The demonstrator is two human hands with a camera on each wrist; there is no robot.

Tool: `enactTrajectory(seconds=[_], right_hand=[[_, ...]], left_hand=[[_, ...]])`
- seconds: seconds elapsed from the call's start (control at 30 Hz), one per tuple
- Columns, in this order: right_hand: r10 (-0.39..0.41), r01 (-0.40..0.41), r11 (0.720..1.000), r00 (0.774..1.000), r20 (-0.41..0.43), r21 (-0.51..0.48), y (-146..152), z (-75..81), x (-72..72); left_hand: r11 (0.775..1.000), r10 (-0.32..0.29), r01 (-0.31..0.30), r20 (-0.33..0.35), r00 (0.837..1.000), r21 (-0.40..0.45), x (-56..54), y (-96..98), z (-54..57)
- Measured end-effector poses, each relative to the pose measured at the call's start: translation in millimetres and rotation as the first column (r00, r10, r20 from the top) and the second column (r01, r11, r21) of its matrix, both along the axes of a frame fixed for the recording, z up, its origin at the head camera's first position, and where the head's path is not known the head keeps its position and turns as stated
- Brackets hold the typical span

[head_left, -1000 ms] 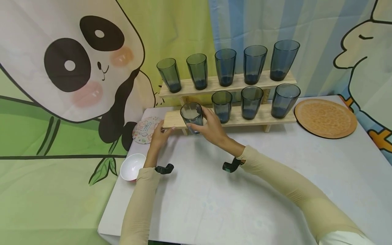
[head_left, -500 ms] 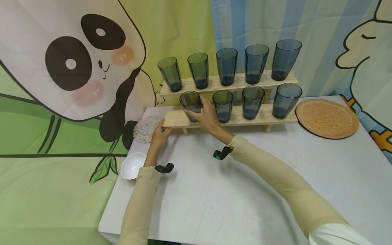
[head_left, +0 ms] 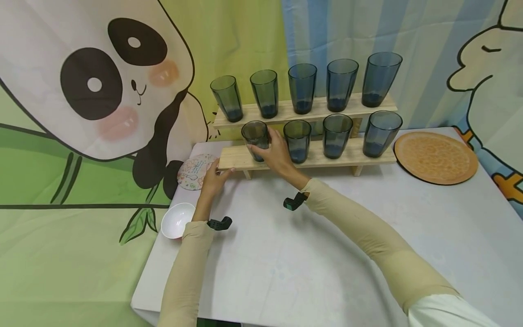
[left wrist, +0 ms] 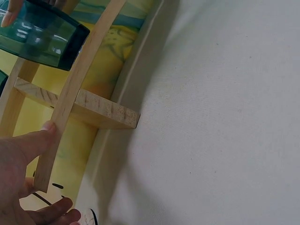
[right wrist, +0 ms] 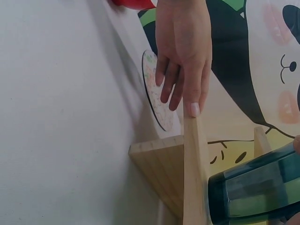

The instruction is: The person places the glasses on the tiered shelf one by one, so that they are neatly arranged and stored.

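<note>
My right hand (head_left: 281, 158) grips a dark tinted drinking glass (head_left: 254, 134), thumb in front and fingers round its far side. The glass stands upright on the lower board of a two-tier wooden shelf (head_left: 232, 159), left of several matching glasses. In the right wrist view the base of that glass (right wrist: 258, 187) meets the board. My left hand (head_left: 211, 184) holds the lower board's left end. Seen from the left wrist, the thumb (left wrist: 35, 139) lies against the board's edge, with other fingers loosely bent below.
Several more glasses (head_left: 302, 88) line the upper board. A round patterned mat (head_left: 192, 175) and a white bowl (head_left: 176, 220) are at the table's left edge. A round brown board (head_left: 436, 158) lies right of the shelf. Printed curtains hang behind.
My right hand has lifted the glass from in front of the lower board up onto it, then shifted it very slightly right. My left hand has stayed at the board's end.
</note>
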State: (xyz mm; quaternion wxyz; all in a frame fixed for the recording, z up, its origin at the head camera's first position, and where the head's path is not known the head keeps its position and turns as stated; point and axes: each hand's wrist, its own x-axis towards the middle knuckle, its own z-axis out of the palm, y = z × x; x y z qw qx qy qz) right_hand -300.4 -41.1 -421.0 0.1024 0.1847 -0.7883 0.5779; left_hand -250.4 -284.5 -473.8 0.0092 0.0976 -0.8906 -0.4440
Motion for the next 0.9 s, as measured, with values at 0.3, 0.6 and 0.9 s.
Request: enactTrajectory(seconds=[0.3, 0.6, 0.9], right_hand=[[0.008, -0.008, 1.000, 1.000, 0.007, 0.014, -2.2, -3.5, -1.4], [0.024, -0.027, 0.997, 0.998, 0.053, 0.067, -0.7, -2.7, 0.1], [0.092, -0.135, 0.970, 0.973, 0.210, 0.204, 14.3, -0.6, 31.3]], left_hand=[[1.000, -0.005, 0.005, 0.005, 1.000, 0.001, 1.1, -0.6, -0.6], [1.000, -0.009, 0.009, -0.012, 1.000, -0.005, -2.1, 0.3, -2.3], [0.994, 0.083, -0.083, -0.006, 0.997, -0.077, 7.2, 5.6, 6.1]])
